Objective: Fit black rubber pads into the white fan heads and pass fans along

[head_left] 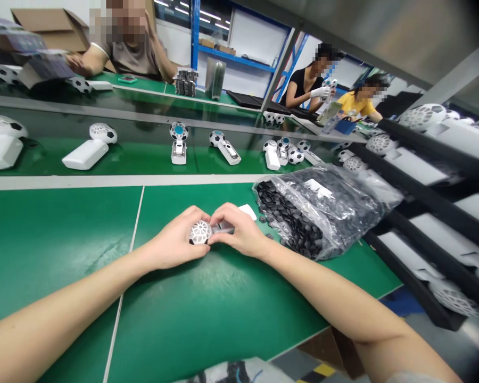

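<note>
A small handheld fan with a football-patterned round head (pixel 200 232) and white grille is between my two hands, just above the green table (pixel 207 314). My left hand (pixel 175 239) wraps around the head, thumb and fingers on opposite sides. With fingertips pinched at the neck, my right hand (pixel 241 231) covers much of the handle. A white rounded piece (pixel 248 213) shows behind my right fingers; whether it belongs to the fan I cannot tell. Close by on the right lies an open clear plastic bag (pixel 343 213) full of small black pieces (pixel 289 218), a few spilled beside it.
Beyond a pale rail (pixel 104 182), a green belt carries several football fans (pixel 90 146), some with opened handles (pixel 179 143). Black racks (pixel 415 234) holding white fans crowd the right side. Co-workers sit across the line, one wearing white gloves (pixel 320 92).
</note>
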Available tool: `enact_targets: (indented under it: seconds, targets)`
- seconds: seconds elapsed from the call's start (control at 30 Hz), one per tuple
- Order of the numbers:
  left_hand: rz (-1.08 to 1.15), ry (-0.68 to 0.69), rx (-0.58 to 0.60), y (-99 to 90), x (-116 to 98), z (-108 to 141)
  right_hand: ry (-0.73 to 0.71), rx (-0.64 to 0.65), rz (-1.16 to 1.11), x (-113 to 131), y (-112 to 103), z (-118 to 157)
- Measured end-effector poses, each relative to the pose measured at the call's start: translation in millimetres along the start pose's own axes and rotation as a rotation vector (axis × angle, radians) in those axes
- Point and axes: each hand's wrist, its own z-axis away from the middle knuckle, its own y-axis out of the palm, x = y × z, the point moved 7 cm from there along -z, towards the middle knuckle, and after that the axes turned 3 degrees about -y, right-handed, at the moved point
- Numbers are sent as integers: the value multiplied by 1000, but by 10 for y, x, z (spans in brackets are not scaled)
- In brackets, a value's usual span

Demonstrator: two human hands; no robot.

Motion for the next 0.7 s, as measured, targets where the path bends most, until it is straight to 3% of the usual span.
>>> enact_targets:
  seconds: [0.1, 0.23, 0.37, 0.43, 0.53, 0.63, 0.7]
  targets:
    - [11, 24, -64, -6, 6, 10, 34, 57, 36, -35, 50, -29]
    - [57, 19, -110, 8, 17, 29, 77, 42, 80, -77, 81, -24]
    - [63, -36, -149, -108, 61, 97, 139, -37, 91, -22, -97, 75]
    - [42, -70, -209, -283, 146, 82, 160, -68, 113, 21, -262, 211]
    - [-1, -126, -369, -708, 388, -90, 230, -103, 275, -52, -523, 524]
    - [-65, -173, -516, -1171, 704, -362, 281, -165, 439, -272, -717, 883]
    - [-121, -215, -580, -1396, 917, -481, 305, -142, 556, -471, -761, 1108]
